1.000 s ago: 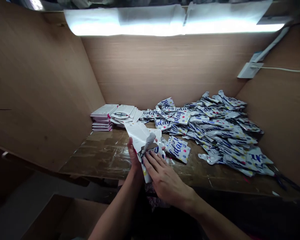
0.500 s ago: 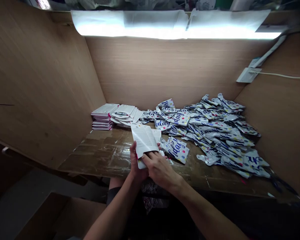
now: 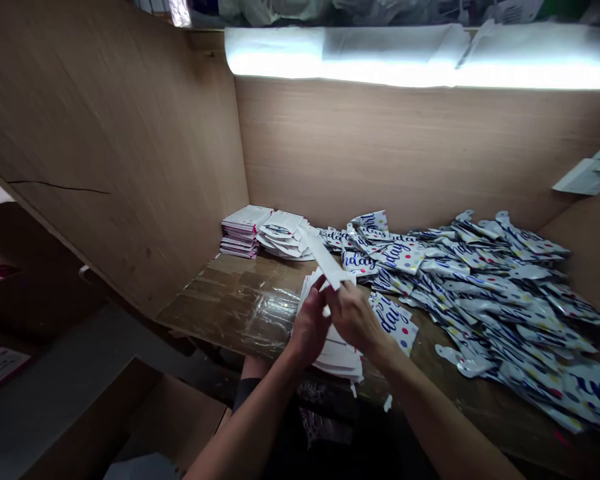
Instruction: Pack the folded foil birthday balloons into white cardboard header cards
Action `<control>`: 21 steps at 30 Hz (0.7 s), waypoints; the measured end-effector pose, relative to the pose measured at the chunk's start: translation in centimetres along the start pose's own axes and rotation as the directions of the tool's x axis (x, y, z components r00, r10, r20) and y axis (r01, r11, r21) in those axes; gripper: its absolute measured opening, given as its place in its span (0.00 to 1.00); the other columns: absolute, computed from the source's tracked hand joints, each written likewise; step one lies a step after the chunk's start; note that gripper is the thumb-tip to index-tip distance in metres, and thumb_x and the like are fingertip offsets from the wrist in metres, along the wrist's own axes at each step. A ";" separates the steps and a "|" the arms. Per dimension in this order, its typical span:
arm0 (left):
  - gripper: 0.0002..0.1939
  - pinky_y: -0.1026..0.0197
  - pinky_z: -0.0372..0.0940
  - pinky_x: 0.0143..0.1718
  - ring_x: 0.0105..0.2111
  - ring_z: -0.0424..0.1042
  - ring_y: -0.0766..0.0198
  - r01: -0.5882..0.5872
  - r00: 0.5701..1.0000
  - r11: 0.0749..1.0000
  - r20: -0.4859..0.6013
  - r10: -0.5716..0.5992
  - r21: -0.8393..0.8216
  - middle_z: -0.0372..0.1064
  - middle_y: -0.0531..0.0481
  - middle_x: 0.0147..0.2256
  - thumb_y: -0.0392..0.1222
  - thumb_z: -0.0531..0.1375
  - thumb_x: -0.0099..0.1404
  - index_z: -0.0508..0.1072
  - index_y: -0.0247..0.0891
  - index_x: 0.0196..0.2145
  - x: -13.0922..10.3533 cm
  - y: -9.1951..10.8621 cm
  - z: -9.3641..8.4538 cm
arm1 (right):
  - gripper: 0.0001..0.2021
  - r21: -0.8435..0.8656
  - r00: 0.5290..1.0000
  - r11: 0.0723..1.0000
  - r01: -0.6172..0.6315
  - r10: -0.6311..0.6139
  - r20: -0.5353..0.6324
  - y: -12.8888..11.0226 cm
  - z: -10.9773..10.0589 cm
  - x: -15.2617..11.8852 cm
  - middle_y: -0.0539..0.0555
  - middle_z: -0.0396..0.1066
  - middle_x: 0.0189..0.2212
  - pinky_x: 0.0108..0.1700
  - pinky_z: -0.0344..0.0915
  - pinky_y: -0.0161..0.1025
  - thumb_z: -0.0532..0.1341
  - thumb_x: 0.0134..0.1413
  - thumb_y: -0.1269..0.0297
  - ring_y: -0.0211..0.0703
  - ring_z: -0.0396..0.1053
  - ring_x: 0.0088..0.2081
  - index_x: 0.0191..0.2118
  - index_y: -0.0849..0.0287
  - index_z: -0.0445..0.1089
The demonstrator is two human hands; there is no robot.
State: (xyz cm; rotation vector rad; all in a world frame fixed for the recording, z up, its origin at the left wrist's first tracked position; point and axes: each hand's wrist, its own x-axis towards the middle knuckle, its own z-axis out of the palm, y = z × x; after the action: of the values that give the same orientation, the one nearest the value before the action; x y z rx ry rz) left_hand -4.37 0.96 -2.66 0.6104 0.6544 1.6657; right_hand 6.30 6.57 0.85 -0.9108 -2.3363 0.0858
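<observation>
My left hand point(image 3: 313, 323) and my right hand point(image 3: 353, 313) meet over a stack of white papers point(image 3: 337, 360) near the table's front edge. Both hold the near end of a white card piece point(image 3: 323, 257), seen nearly edge-on and tilted away from me. Fingers of each hand are closed on it. Just right of my right hand lies a dotted foil packet point(image 3: 395, 320) with blue lettering. Behind the hands, white cards point(image 3: 283, 230) lie fanned beside a neat stack of pink-edged cards point(image 3: 245, 223).
A large heap of foil packets point(image 3: 480, 287) covers the table's right side. Brown tape covers the tabletop point(image 3: 240, 300). Wooden panels point(image 3: 155, 153) stand left and behind, under a bright lamp point(image 3: 405, 67). An open cardboard box point(image 3: 165, 413) sits low at the left.
The view has swung left. The white sleeve in my left hand now shows as a narrow strip, and my right fingers have come out of it to grip its end. A paper stack is now uncovered below.
</observation>
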 end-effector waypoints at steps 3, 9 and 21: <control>0.28 0.46 0.65 0.59 0.59 0.70 0.43 -0.102 0.972 0.750 -0.094 0.214 0.654 0.71 0.35 0.59 0.57 0.65 0.67 0.74 0.38 0.58 1.3 0.7 -3.5 | 0.18 -0.152 0.999 0.988 0.008 -0.014 -0.043 0.9 2.3 8.5 0.65 0.73 0.45 0.52 0.66 0.47 0.48 0.76 0.65 0.55 0.69 0.48 0.47 0.62 0.76; 0.44 0.42 0.61 0.61 0.63 0.65 0.31 0.130 0.989 -0.062 -0.126 0.075 0.989 0.65 0.23 0.60 0.57 0.70 0.60 0.65 0.27 0.65 3.6 -0.2 -7.3 | 0.15 -0.239 0.969 0.970 0.032 0.029 0.247 -0.9 8.3 21.5 0.72 0.76 0.50 0.55 0.63 0.50 0.54 0.69 0.74 0.57 0.71 0.52 0.52 0.69 0.77; 0.16 0.58 0.63 0.39 0.32 0.67 0.57 -0.054 0.881 0.502 -0.195 0.430 0.863 0.67 0.50 0.27 0.51 0.57 0.71 0.70 0.42 0.28 3.9 1.9 -8.0 | 0.20 0.181 0.954 0.970 -0.160 0.199 -0.223 4.6 5.7 2.0 0.67 0.71 0.60 0.67 0.59 0.60 0.59 0.70 0.58 0.59 0.65 0.63 0.61 0.60 0.70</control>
State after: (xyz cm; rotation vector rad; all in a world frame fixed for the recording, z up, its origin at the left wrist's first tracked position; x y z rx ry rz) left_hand -11.95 3.76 -6.80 1.1123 1.8225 1.6782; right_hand 4.61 12.18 -3.93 -0.9925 -1.9902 0.2242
